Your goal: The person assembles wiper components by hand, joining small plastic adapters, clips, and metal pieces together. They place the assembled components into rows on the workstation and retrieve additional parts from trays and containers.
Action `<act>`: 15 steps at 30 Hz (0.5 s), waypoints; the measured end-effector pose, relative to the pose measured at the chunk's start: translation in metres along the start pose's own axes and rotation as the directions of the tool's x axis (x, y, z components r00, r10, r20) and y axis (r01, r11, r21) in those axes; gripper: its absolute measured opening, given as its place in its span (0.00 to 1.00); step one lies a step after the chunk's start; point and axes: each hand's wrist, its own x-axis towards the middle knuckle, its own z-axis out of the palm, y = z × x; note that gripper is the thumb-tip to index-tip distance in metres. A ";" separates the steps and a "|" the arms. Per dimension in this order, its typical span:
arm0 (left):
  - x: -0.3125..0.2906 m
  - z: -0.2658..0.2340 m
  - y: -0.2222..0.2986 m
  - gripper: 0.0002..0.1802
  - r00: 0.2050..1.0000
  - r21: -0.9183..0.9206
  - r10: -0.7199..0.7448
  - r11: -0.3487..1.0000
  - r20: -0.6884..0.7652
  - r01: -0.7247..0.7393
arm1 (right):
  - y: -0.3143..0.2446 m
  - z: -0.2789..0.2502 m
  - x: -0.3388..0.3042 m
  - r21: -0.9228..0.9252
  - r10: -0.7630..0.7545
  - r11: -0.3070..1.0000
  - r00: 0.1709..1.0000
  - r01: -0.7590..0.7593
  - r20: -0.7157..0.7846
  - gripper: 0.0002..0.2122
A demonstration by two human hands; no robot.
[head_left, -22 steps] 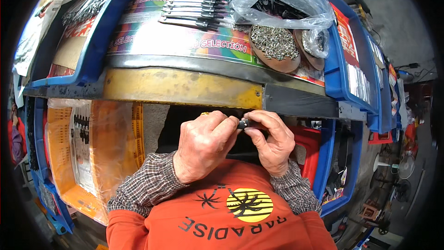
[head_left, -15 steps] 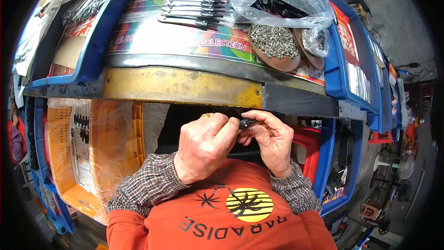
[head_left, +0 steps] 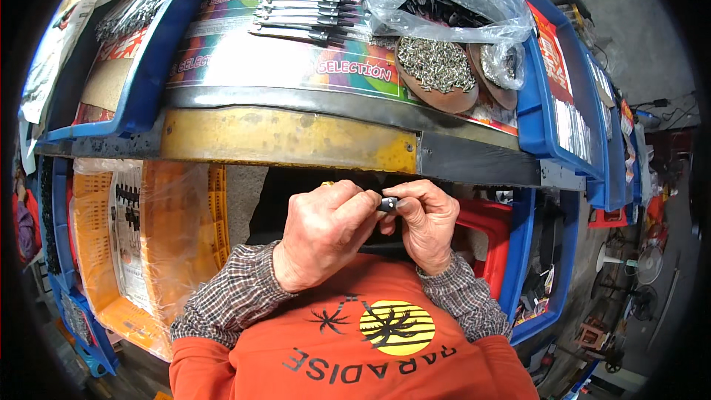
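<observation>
Just below the bench edge, my two hands meet over a small black part [head_left: 387, 204] that has a light spot on its side. My left hand [head_left: 323, 231] is closed, its thumb and forefinger pinching the part's left end. From the other side, the thumb and fingertips of my right hand [head_left: 428, 224] press on its right end. Most of the part is hidden by my fingers, so its exact kind does not show. On the bench beyond lies a row of slim silver-and-black pieces [head_left: 309, 1], side by side.
Small metal pins fill a brown oval dish [head_left: 435, 67] beside a clear plastic bag [head_left: 452, 0] of black parts. Blue trays [head_left: 137, 96] flank the bench. An orange crate [head_left: 167, 215] stands low at left, a red stool [head_left: 485, 230] at right. The yellow bench edge [head_left: 289, 137] lies just ahead.
My right hand has shifted slightly left, closer to my left hand. The black part has turned a little, showing its light spot more plainly. Both hands keep their grip.
</observation>
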 end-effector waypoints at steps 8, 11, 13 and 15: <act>0.002 0.002 -0.006 0.10 0.999 0.041 0.040 0.998 0.023 -0.041 | 0.007 -0.006 0.004 0.086 0.079 0.993 0.995 -0.083 0.053 0.13; 0.001 0.002 -0.005 0.10 1.000 0.064 0.031 0.997 0.005 -0.031 | 0.009 -0.004 0.008 0.129 0.071 0.988 0.995 -0.079 0.066 0.12; 0.000 0.003 -0.003 0.10 1.000 0.049 -0.005 0.999 -0.019 0.006 | 0.008 -0.002 0.007 0.041 0.033 0.999 0.999 -0.034 0.030 0.11; -0.001 0.006 0.001 0.12 0.999 0.054 -0.022 0.998 -0.037 0.024 | 0.008 0.003 0.004 -0.018 -0.016 1.000 1.000 0.016 -0.014 0.11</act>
